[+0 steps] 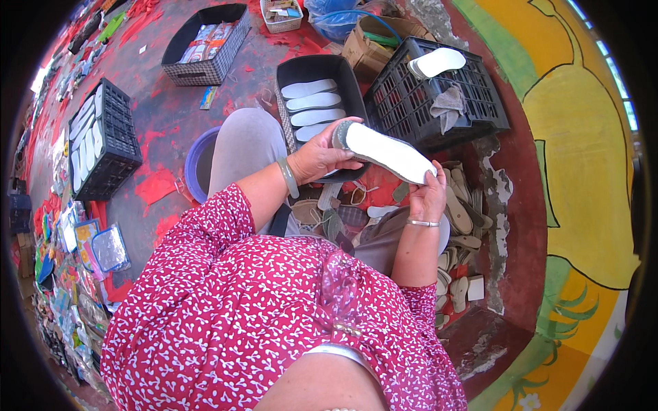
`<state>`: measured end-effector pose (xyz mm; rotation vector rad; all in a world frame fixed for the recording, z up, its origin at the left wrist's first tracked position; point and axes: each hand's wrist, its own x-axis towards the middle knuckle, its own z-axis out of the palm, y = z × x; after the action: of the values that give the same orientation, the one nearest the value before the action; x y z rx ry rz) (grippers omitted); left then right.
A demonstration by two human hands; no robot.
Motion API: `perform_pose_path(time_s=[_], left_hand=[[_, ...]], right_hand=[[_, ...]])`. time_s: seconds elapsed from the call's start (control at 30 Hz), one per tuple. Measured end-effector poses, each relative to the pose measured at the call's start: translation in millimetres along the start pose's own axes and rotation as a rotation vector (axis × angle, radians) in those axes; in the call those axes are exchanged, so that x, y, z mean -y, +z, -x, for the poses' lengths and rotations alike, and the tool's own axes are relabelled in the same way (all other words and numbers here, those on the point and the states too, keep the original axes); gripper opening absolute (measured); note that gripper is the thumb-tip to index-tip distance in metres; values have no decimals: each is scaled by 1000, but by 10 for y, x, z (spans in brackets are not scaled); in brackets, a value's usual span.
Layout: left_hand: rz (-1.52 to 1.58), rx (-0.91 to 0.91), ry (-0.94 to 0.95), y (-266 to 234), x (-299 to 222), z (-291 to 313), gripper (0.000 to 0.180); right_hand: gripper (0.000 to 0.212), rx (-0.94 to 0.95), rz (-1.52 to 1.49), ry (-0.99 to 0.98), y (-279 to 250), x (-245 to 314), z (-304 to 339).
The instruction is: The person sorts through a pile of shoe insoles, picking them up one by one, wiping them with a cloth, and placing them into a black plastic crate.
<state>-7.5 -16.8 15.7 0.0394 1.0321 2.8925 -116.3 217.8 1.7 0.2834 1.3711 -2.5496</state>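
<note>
A shoe sole with a white insole (387,152) on top and a grey-green edge is held up above my lap, between both hands. My left hand (321,156) grips its left end, fingers underneath. At the other end, my right hand (428,197) pinches the tip between thumb and fingers. Just beyond my left hand is a dark fabric bin (353,92) with several white insoles (314,101) in a row. More white insoles (439,62) and a grey rag (447,106) lie on a black plastic crate (394,103) to the right. Loose soles (458,212) are heaped beside my right hand.
At the left stands another black crate (122,151) of pale insoles. A checked bin (223,67) with packets sits farther off, and a purple tub (190,164) is by my left knee. A painted wall (582,171) bounds the right side.
</note>
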Motion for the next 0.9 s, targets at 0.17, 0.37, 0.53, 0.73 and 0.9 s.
perform_pose_path(time_s=[0.17, 0.37, 0.53, 0.73, 0.9], left_hand=[[-38, 58, 25, -57, 22, 11, 62], [-155, -166, -11, -65, 81, -38, 46], [-165, -225, -24, -72, 97, -36, 32], [-150, -323, -34, -71, 69, -33, 27], [-45, -279, -19, -112, 53, -16, 26]], right_hand=[[29, 22, 42, -44, 6, 13, 6], [24, -55, 130, -138, 135, -7, 83], [20, -33, 235, -209, 197, 13, 118], [22, -4, 163, -122, 102, 20, 92], [22, 19, 109, -179, 5, -72, -12]])
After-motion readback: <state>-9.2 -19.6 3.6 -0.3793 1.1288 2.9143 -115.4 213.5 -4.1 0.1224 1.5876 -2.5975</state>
